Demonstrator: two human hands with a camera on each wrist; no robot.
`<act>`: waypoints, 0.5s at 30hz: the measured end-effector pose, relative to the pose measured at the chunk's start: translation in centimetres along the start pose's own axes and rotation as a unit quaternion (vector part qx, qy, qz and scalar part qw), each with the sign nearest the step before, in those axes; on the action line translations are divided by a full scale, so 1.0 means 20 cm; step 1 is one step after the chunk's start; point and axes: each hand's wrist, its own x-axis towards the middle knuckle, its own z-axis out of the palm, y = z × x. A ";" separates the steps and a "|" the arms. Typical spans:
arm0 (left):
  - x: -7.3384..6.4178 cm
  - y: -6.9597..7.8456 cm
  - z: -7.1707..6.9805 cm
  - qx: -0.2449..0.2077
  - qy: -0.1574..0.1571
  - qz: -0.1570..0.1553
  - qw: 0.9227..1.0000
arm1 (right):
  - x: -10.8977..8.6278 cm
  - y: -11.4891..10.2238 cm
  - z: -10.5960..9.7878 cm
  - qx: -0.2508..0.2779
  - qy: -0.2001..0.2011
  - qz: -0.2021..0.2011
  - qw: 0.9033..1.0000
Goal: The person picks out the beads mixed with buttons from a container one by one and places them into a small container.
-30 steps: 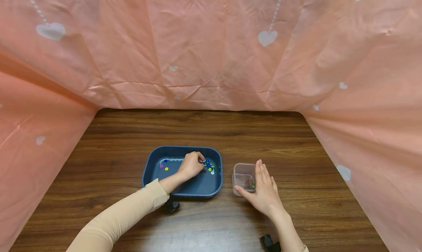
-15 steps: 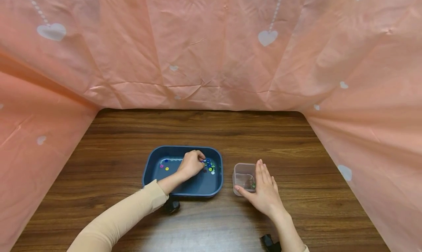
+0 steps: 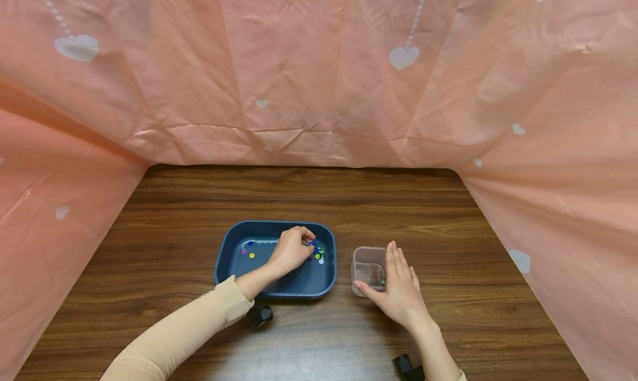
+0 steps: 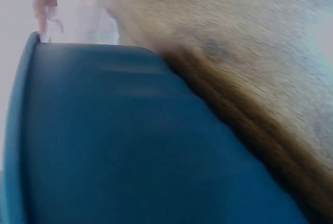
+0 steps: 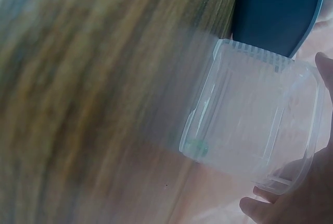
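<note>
My left hand (image 3: pixel 291 252) reaches into a dark blue tub (image 3: pixel 294 289), bent fingers down at a cluster of small pieces. Blue pieces (image 3: pixel 314 243) lie right at its fingertips, beside green glass-like pieces (image 3: pixel 321 251); I cannot tell whether it pinches one. My right hand (image 3: pixel 401 292) rests against a clear plastic container (image 3: pixel 369 253), straight fingers along the right side and thumb spread across the near side. A small green piece (image 5: pixel 197 147) sits inside that container. In the left wrist view the tub's wall (image 4: pixel 130 130) hides my left fingers.
At the tub's left lie a pink button-like disc (image 3: pixel 243 252), a yellow disc (image 3: pixel 252 255) and a dark blue disc (image 3: pixel 251 243). Wood-grain table (image 3: pixel 319 192) surrounds both containers. A pink curtain (image 3: pixel 319 93) with hearts encloses the back and sides.
My left hand has shifted slightly to the right inside the tub, its fingertips now over the left part of the cluster. The right hand and clear container have stayed put.
</note>
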 end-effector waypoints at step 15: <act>-0.03 0.10 -0.03 -0.046 0.005 0.010 0.999 | 0.00 -0.01 -0.01 0.008 -0.004 0.007 1.000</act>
